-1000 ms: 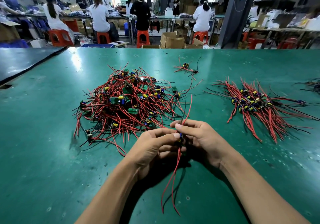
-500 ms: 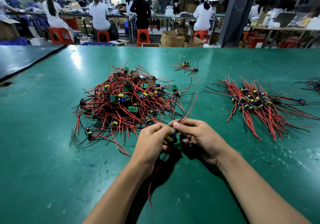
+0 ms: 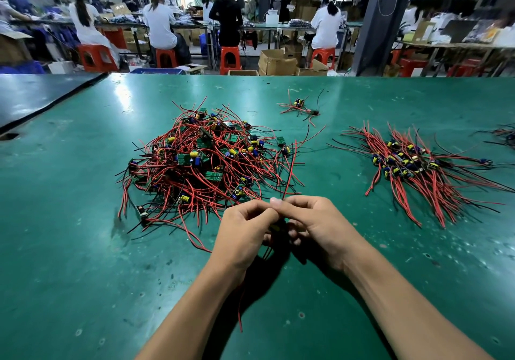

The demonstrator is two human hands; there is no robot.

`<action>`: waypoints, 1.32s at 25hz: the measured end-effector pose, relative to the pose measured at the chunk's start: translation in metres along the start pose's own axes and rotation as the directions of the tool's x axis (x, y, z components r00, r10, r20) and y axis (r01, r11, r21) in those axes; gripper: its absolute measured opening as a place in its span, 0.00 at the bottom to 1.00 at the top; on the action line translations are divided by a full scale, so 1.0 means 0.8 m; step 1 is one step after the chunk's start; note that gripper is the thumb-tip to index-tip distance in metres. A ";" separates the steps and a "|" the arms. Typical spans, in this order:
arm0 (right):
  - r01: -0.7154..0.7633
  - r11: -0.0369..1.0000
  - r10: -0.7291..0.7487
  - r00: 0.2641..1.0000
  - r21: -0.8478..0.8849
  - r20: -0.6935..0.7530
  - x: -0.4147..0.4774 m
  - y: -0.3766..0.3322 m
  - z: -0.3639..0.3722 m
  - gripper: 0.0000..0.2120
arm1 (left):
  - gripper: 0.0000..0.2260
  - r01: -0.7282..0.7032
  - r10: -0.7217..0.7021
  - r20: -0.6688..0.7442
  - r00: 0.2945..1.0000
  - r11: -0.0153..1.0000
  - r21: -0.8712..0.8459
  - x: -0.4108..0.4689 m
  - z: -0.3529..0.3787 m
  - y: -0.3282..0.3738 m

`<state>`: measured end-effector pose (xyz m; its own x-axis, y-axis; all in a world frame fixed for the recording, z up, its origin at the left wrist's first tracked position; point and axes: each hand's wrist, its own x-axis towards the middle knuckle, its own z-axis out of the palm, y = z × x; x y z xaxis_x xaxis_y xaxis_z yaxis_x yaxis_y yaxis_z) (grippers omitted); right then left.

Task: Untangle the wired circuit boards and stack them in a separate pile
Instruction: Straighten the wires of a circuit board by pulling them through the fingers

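A tangled heap of small green circuit boards (image 3: pixel 203 161) with red and black wires lies on the green table (image 3: pixel 69 248), left of centre. To the right lies a combed-out pile of boards (image 3: pixel 404 164), wires fanned toward me. My left hand (image 3: pixel 245 234) and my right hand (image 3: pixel 317 225) meet just in front of the heap, fingers curled round one small wired board (image 3: pixel 277 227), mostly hidden between them. One red wire rises from the fingers toward the heap; others hang down beneath my left wrist.
A lone wired board (image 3: pixel 299 105) lies at the back centre. More wires (image 3: pixel 505 136) show at the right edge. A dark table (image 3: pixel 33 100) adjoins on the left. Several seated workers, orange stools and cardboard boxes (image 3: pixel 276 61) fill the background.
Both hands have shifted slightly toward the heap. The held board has turned, so its long red wires now hang shorter beneath my left wrist and one wire stands up toward the heap.
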<state>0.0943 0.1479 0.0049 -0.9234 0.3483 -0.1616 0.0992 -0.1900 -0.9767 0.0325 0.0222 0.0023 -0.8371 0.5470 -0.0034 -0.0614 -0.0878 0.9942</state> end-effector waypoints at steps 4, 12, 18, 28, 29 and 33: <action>0.018 1.000 -0.018 1.000 -0.003 0.019 -0.001 -0.003 -0.005 0.07 | 0.06 0.020 -0.020 -0.012 1.000 1.000 0.007 0.000 0.003 0.003; 0.034 0.998 -0.035 0.999 -0.059 -0.018 0.007 0.001 -0.011 0.09 | 0.10 0.139 -0.132 0.073 0.989 0.984 -0.108 0.004 -0.002 0.007; 0.090 0.991 -0.068 0.977 0.103 -0.200 0.016 -0.001 -0.021 0.11 | 0.11 0.143 -0.135 0.145 0.980 0.989 -0.044 0.003 -0.002 0.008; 0.051 0.778 0.072 0.983 0.626 -0.169 0.022 -0.018 -0.038 0.18 | 0.06 0.095 -0.094 0.133 0.987 0.996 0.003 -0.001 -0.004 0.010; 0.055 0.757 0.073 0.983 0.651 -0.167 0.021 -0.019 -0.040 0.18 | 0.08 0.094 -0.094 0.140 0.986 0.996 0.009 -0.002 -0.005 0.010; 0.068 0.673 0.094 0.980 0.736 -0.177 0.022 -0.021 -0.047 0.16 | 0.15 0.100 -0.104 0.169 0.980 0.995 0.030 -0.003 -0.005 0.010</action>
<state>0.0905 0.1919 0.0132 -0.8298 0.4854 -0.2754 -0.2688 -0.7801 -0.5650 0.0314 0.0167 0.0098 -0.7223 0.6859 -0.0885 -0.1288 -0.0076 0.9916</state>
